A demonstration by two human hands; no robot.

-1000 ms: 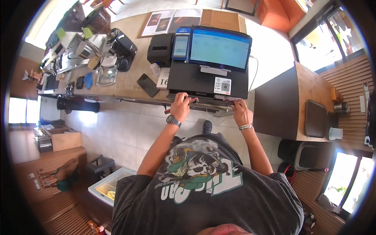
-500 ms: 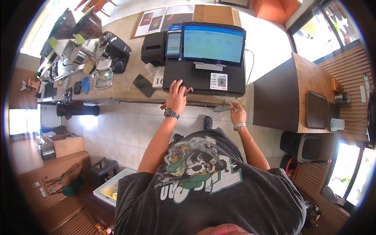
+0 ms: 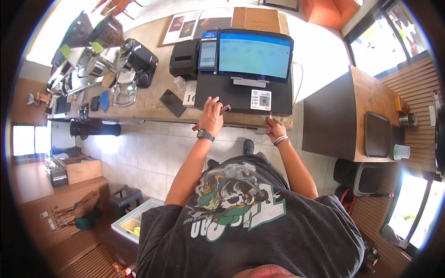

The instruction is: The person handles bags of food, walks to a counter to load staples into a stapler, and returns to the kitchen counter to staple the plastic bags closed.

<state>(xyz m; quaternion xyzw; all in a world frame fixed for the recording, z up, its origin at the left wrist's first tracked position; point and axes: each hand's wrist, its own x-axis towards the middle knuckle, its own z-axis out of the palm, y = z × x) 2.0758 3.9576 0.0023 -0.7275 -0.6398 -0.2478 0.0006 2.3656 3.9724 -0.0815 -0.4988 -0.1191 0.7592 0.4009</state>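
Note:
My left hand (image 3: pixel 212 116) rests at the front edge of a black cash drawer (image 3: pixel 222 98). Under its palm it holds a thin red-and-black object (image 3: pixel 225 109), whose kind I cannot make out. My right hand (image 3: pixel 276 128) is at the drawer's front, below a QR code card (image 3: pixel 261 99). Its fingers are pinched together near the front edge; what they hold, if anything, is too small to name. On the drawer stands a monitor (image 3: pixel 254 54) with a lit screen.
Left of the drawer are a black printer (image 3: pixel 184 58), a card terminal or phone on a blue stand (image 3: pixel 207 54), a dark flat tablet-like thing (image 3: pixel 173 103) and a number card (image 3: pixel 189 95). Coffee grinders (image 3: pixel 139 60) stand farther left. A wooden cabinet (image 3: pixel 333 116) with a tray (image 3: pixel 377 134) is at right.
My right hand has moved left and up to the drawer's front edge, its fingers pinching there. My left hand keeps its place with the red-and-black object. The view has shifted slightly.

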